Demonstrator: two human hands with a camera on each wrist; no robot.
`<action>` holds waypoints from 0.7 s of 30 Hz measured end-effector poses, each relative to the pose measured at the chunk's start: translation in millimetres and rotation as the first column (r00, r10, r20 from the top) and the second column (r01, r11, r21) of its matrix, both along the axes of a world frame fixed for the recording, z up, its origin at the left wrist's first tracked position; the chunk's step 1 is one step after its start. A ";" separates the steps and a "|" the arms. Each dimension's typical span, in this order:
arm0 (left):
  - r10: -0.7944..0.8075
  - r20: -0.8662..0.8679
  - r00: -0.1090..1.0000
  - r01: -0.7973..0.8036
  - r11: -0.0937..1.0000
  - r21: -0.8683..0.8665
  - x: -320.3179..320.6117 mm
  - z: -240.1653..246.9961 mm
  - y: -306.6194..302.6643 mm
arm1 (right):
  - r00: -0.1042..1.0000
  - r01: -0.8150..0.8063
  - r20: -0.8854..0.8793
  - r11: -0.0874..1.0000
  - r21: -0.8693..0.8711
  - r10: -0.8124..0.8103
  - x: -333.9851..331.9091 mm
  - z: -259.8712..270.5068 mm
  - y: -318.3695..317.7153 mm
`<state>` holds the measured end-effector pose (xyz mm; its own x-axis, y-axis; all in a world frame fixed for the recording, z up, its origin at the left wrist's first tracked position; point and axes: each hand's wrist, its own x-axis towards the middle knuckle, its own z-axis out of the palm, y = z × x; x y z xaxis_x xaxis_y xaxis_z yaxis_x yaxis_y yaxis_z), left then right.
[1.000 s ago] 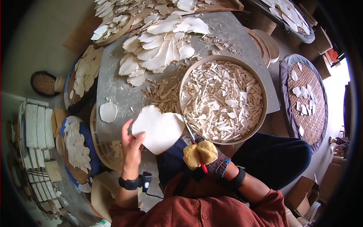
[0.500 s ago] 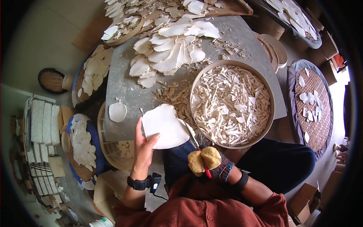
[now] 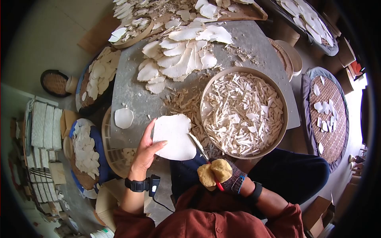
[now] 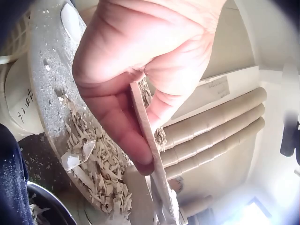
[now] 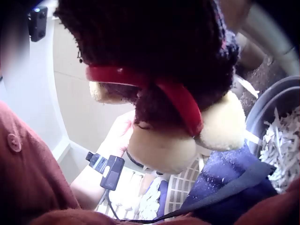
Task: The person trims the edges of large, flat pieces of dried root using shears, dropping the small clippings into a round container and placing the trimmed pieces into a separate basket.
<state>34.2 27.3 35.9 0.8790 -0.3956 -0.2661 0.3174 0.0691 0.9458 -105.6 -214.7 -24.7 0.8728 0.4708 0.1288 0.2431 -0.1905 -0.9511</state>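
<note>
My bare left hand point(image 3: 145, 154) pinches a flat, whitish slice point(image 3: 174, 138) by its left side, thumb on top and fingers beneath. In the left wrist view the slice point(image 4: 149, 129) appears edge-on between thumb and fingers. A dark knitted glove covers my right hand point(image 3: 235, 177), with yellow foam-like pads point(image 3: 221, 169) at its fingers. It grips red-handled scissors point(image 3: 201, 148), whose blades point up-left at the slice's right edge. The red handle loops point(image 5: 180, 104) wrap the gloved fingers in the right wrist view.
A round tray point(image 3: 204, 119) full of pale strips sits on the grey table point(image 3: 133, 83), with more trimmings point(image 3: 181, 102) beside it. Overlapping slices point(image 3: 174, 59) are heaped behind; a single slice point(image 3: 124, 118) lies at left. A woven tray point(image 3: 329, 148) stands right, and a cardboard box point(image 3: 317, 218) below.
The left hand has turned the slice, which now shows a narrower outline with a straighter right side. The scissors stay at its right edge. The head view has shifted slightly.
</note>
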 end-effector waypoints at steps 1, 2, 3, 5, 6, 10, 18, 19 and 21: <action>-0.002 -0.005 1.000 0.002 1.000 0.003 1.6 0.5 0.1 | 1.000 0.023 -0.015 1.000 -0.008 -0.023 -0.2 -1.9 1.0; -0.018 -0.041 0.999 0.017 1.000 -0.009 3.0 2.0 0.1 | 0.997 0.045 0.059 0.999 -0.026 -0.043 -1.3 -5.8 2.2; -0.034 -0.077 0.996 0.032 0.999 -0.019 4.3 3.8 0.3 | 0.999 0.040 0.034 0.999 -0.030 -0.039 -0.4 -1.2 0.8; -0.067 -0.138 0.988 0.064 0.998 -0.025 7.1 7.3 6.7 | 0.999 0.030 -0.012 0.999 -0.037 -0.030 2.5 12.2 -3.5; -0.084 -0.165 0.983 0.082 0.996 -0.020 8.1 7.2 16.6 | 0.999 0.032 -0.002 0.999 -0.038 -0.032 -0.8 1.3 -3.4; -0.043 0.290 0.956 0.016 0.996 0.092 11.0 18.4 27.4 | 0.985 -0.036 -0.167 0.997 0.068 0.047 -3.3 -15.4 -10.3; -0.140 0.822 0.552 -0.304 0.884 0.355 6.3 14.1 12.0 | 0.999 0.008 -0.032 0.969 0.248 0.000 -16.1 -34.2 15.0; -0.148 0.826 0.544 -0.300 0.885 0.356 5.1 14.2 10.3 | 1.000 0.017 -0.019 0.969 0.248 -0.013 -15.5 -33.3 14.8; -0.164 0.832 0.530 -0.292 0.886 0.361 1.3 14.9 7.8 | 0.999 0.034 0.005 0.967 0.251 -0.037 -11.6 -29.7 15.5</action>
